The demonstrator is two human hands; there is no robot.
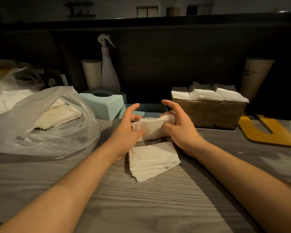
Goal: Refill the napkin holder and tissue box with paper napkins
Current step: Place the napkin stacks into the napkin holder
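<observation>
Between both hands, left hand (pixel 126 130) and right hand (pixel 180 126), I'm holding a napkin bundle (pixel 152 127), grip curled round each end. Best squeeze it flat, edges square, before it goes in the open teal tissue box (pixel 145 109) just behind. The wooden napkin holder (pixel 210 111) looks full; spares sit in the plastic bag (pixel 45 121) and loose on the desk (pixel 141 207).

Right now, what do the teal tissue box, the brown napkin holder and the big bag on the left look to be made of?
Teal tissue box: seems moulded plastic, smooth matte, with rounded corners. Brown napkin holder: looks like wood or wood-look panels with a glossy sheen; the dim light leaves it open. Bag: thin translucent plastic film, crinkled and shiny, with the napkins inside showing through.
</observation>
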